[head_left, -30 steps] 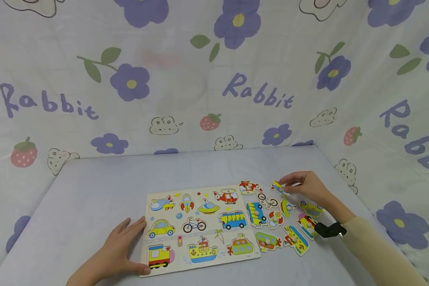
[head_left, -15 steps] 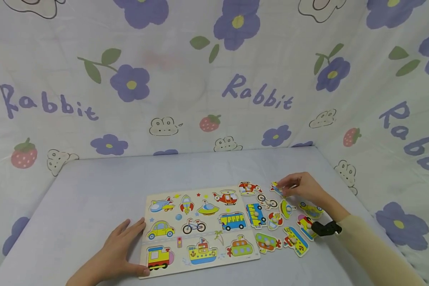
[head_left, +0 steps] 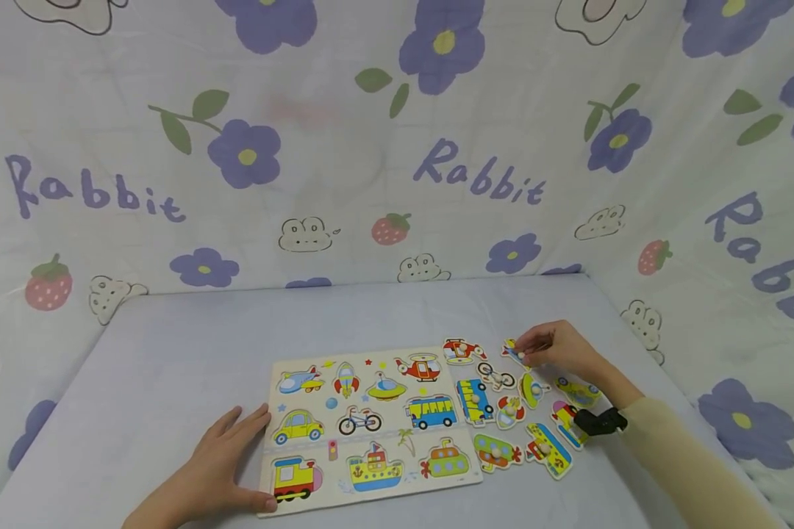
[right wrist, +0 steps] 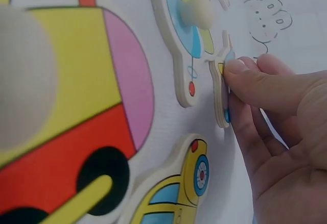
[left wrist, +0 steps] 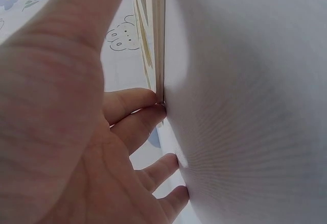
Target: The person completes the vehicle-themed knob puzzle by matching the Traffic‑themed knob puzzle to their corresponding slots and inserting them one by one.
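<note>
In the head view, my left hand (head_left: 215,459) lies at the left edge of a wooden puzzle board (head_left: 382,391). Its thumb rests on the near-left corner, and its spread fingers reach along the side. The left wrist view shows fingertips (left wrist: 158,101) right against the board's edge (left wrist: 159,40). My right hand (head_left: 562,353) pinches an airplane puzzle piece (head_left: 511,351) at the back of the loose pieces. Seen from the right wrist, thumb and fingers meet at the airplane's upper face, which stays low over the table; the fingers partly cover it.
Right of the board lie loose knobbed pieces: a helicopter (head_left: 463,351), a bicycle (head_left: 496,375), a bus (head_left: 474,402), a rocket (head_left: 510,412), a flying saucer (head_left: 533,391), a car (head_left: 578,391), a train (head_left: 567,420), a submarine (head_left: 496,451) and a ship (head_left: 551,450). A patterned curtain (head_left: 344,169) stands behind.
My right hand's fingers have shifted slightly lower on the airplane piece, uncovering more of its far end. The left hand and the board hold still.
</note>
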The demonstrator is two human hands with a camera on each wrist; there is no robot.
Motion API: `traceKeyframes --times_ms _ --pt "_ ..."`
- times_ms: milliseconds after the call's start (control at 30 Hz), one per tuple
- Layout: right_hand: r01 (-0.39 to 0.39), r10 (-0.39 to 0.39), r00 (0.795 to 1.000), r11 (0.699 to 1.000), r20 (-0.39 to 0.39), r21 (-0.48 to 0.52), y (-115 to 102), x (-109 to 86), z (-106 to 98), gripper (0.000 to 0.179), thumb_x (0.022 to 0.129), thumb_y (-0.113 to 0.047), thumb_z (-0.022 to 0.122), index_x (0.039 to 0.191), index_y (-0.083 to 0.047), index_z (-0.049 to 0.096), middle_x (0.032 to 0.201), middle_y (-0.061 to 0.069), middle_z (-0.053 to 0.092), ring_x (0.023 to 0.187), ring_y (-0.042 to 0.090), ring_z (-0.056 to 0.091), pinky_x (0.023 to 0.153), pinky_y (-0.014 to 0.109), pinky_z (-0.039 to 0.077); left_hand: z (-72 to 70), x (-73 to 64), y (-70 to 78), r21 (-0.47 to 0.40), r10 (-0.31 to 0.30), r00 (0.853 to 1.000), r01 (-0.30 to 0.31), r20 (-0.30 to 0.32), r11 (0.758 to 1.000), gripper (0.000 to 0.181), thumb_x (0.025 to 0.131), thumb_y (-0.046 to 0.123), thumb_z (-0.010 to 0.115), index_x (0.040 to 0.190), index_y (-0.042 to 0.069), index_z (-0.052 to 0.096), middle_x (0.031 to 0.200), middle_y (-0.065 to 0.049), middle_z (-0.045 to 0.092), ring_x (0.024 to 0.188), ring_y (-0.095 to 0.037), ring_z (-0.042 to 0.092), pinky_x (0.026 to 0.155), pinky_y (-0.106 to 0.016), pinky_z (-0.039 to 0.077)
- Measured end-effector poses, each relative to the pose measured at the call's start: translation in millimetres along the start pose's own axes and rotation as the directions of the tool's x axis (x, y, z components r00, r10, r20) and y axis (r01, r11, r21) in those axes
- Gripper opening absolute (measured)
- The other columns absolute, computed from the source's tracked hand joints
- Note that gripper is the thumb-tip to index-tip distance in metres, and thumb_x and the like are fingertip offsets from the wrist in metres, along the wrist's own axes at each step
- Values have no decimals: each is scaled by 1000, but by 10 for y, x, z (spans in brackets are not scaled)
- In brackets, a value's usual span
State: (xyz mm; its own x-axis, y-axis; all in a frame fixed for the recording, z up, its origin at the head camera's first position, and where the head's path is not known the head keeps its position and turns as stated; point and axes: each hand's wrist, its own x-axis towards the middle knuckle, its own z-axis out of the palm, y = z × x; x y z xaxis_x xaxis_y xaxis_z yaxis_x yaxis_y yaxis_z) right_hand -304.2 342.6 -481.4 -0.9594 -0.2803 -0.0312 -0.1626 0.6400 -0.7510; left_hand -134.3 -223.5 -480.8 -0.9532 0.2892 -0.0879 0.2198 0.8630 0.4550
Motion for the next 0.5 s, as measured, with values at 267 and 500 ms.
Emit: traceKeyframes --times_ms 267,500 --pt "-5 5 1000 1000 21 -23 -33 19 -11 18 83 0 77 100 -5 73 92 5 72 80 23 66 73 28 56 -2 -9 21 3 -16 1000 16 0 1000 124 49 75 82 148 11 44 155 -8 37 141 -46 14 103 -75 17" --pt "13 -13 1000 1000 25 -5 -46 59 -45 18 83 -2 79 99 -5 73 91 5 72 79 24 66 71 28 57 6 -4 22 1 -39 999 39 13 999 125 48 72 84 149 11 43 155 -7 36 142 -46 13 102 -76 17"
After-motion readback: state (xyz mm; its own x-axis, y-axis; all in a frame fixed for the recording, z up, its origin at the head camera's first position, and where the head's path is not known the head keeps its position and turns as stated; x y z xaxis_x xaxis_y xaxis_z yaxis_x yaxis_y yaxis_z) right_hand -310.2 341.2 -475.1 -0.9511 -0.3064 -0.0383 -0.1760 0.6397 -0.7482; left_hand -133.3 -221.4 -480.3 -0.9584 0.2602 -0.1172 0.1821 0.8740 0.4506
